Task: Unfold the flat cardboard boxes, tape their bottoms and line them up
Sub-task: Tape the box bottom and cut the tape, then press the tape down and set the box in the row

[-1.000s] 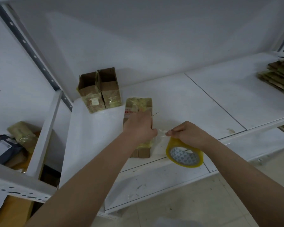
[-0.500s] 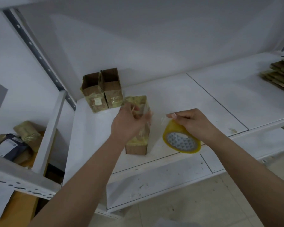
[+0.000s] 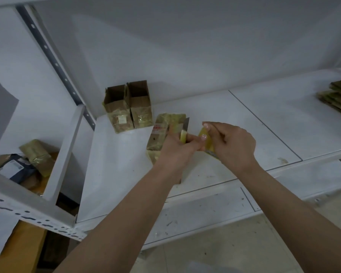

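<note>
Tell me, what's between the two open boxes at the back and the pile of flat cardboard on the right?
Only bare white shelf shows between the open boxes and the flat cardboard stack, in the head view.

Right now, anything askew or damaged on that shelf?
Mostly tidy. The left box of the two open boxes at the back leans, with a ragged, torn-looking top edge; its neighbour stands straighter. A small brownish stain marks the shelf near its front edge.

Two open boxes point(image 3: 127, 107) stand side by side at the shelf's point(image 3: 234, 123) back left — a third box point(image 3: 161, 133) lies just before them; flat boxes point(image 3: 338, 97) are stacked far right.
</note>
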The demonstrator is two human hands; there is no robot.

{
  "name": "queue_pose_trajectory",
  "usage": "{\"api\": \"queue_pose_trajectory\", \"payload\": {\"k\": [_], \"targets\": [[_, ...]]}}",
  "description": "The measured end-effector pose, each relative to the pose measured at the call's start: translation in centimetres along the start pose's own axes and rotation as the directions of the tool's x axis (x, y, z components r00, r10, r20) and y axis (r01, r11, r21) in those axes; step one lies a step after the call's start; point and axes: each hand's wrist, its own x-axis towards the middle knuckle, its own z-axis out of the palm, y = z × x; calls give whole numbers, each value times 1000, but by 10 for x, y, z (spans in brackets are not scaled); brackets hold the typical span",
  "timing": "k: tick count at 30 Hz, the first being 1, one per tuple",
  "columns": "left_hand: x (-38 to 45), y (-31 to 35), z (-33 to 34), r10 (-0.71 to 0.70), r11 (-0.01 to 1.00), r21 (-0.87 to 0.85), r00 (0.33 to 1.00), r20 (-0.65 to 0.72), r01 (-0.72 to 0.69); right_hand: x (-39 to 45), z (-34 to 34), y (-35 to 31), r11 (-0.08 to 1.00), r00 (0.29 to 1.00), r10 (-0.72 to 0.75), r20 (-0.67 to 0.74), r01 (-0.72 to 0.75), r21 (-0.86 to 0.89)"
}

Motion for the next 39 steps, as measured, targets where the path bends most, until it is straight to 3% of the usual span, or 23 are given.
{"api": "queue_pose_trajectory", "payload": {"k": [3,6,9,11,12,15,18,22,24,25,28,31,39], "targets": [[-5,2,-6,-59,998,-20,997,53,60,-5,8,2,995,991,-78,-106,72,-63],[-7,1,-24,-50,996,73,995,81,44,-8,17,15,984,995,-53,-81,38,-171],[1,-6,-57,45,993,119,981,-186,-23,-10,22,32,975,992,-51,-112,25,-223],[10,-16,-89,140,960,277,915,-379,-32,-13,27,41,971,991,-72,-116,43,-234],[15,-25,-104,144,938,346,901,-410,8,-16,30,47,972,991,-80,-107,54,-228],[25,-62,-131,16,857,481,924,-381,184,-31,46,59,977,996,-88,7,88,-195],[23,-104,-140,-83,659,697,949,-306,282,-48,64,66,964,983,-93,160,129,-232],[17,-131,-141,-186,572,768,957,-222,289,-50,73,66,971,941,123,316,-49,-232],[16,-130,-141,-137,635,728,965,-222,258,-43,70,58,972,953,163,256,-109,-210],[18,-124,-141,-75,720,656,965,-251,226,-38,67,51,974,970,159,187,-123,-190],[24,-99,-134,155,938,343,942,-297,-46,-25,60,18,989,987,147,72,-147,1],[26,-75,-118,312,941,205,925,-215,-270,-20,63,-15,973,990,115,84,-129,190],[27,-86,-101,309,948,102,948,-69,-302,-36,82,-30,986,983,87,163,-109,129]]}}
